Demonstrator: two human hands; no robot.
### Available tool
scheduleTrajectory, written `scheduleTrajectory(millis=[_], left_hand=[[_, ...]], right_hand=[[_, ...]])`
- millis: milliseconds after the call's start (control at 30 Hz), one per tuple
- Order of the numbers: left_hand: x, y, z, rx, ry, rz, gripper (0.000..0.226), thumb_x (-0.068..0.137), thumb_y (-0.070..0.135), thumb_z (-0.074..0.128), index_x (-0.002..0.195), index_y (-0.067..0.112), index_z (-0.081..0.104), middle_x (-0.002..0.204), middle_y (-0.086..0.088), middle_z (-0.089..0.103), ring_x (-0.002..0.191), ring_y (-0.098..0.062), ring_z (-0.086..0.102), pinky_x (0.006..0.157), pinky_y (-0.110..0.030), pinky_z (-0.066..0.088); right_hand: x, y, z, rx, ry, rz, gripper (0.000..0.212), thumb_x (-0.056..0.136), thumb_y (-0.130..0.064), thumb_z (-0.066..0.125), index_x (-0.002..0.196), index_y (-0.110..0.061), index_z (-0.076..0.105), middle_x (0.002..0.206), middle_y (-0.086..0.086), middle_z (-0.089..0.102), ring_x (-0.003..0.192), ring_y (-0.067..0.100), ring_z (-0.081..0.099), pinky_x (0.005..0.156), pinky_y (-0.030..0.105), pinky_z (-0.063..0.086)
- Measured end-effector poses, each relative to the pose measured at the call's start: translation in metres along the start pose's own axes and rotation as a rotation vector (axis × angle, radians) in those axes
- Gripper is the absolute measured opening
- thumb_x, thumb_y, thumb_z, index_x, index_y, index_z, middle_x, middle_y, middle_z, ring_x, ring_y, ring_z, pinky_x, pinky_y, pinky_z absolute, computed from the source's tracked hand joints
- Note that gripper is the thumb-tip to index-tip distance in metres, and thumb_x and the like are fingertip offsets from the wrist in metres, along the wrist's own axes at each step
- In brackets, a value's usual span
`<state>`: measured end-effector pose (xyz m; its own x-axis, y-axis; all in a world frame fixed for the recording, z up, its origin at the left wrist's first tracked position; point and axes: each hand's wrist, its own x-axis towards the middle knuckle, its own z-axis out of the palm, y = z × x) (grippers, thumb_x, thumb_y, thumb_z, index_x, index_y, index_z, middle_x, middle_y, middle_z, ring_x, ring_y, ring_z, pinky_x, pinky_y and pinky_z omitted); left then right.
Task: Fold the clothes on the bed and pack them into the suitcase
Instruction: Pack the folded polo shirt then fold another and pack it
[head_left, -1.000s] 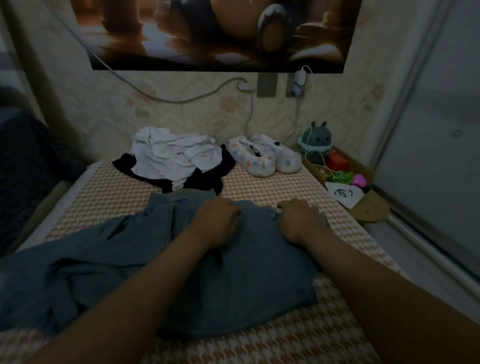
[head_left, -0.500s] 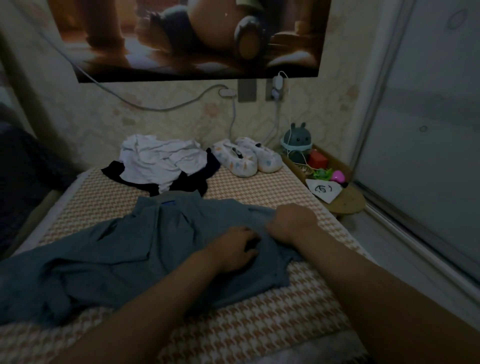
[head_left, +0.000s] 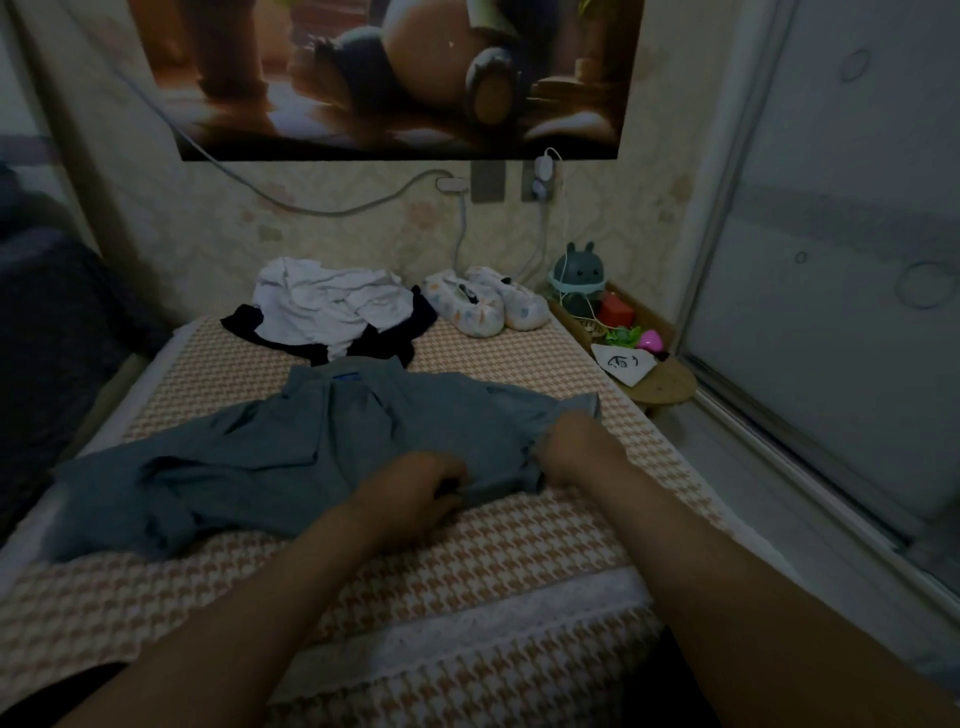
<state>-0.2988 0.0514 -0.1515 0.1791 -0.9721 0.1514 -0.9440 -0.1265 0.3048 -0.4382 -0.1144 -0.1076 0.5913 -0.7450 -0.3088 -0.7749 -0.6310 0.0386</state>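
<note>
bed (head_left: 509, 566), near side: left hand (head_left: 415, 488) has its fingers curled, pinching the near hem of the grey-blue shirt (head_left: 291, 457). right hand (head_left: 576, 449) is at the shirt's side edge, blurred; its grip cannot be told. over the last second both came down from the collar end. shirt lies spread, unfolded; judged first fold beginning. beyond, heaped clothes (head_left: 332, 306) wait. suitcase not seen.

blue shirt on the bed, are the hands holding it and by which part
Yes, both hands hold it. The left hand pinches the blue shirt at its near hem; the right hand grips its right edge just below the sleeve.
</note>
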Motion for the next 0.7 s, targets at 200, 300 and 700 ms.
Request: scheduleTrajectory(millis=[200,300,700], left_hand=[[-0.008,0.012,-0.007,-0.04,0.071,0.021,0.02,0.092,0.027,0.059,0.079,0.027,0.043,0.077,0.013,0.046,0.07,-0.004,0.044,0.062,-0.017,0.036],[-0.012,0.02,0.005,0.009,-0.146,0.103,0.011,0.086,0.026,0.061,0.081,0.029,0.052,0.086,0.011,0.056,0.08,-0.01,0.052,0.073,-0.029,0.046],[-0.037,-0.036,-0.027,-0.061,0.097,-0.216,0.023,0.093,0.008,0.05,0.104,0.02,0.066,0.112,0.002,0.064,0.101,-0.015,0.057,0.091,-0.027,0.046]], right_hand=[[-0.009,0.021,-0.003,0.473,0.088,0.011,0.029,0.1,-0.009,0.037,0.12,-0.004,0.057,0.11,0.014,0.062,0.096,0.029,0.061,0.075,0.036,0.054],[-0.007,0.038,0.02,0.318,0.036,0.066,0.031,0.095,-0.025,0.042,0.115,-0.01,0.06,0.126,0.014,0.058,0.111,0.03,0.056,0.1,0.041,0.044],[-0.016,-0.062,0.019,0.095,-0.021,-0.443,0.033,0.094,-0.028,0.051,0.124,-0.019,0.061,0.13,0.005,0.058,0.115,0.026,0.054,0.103,0.036,0.042]])
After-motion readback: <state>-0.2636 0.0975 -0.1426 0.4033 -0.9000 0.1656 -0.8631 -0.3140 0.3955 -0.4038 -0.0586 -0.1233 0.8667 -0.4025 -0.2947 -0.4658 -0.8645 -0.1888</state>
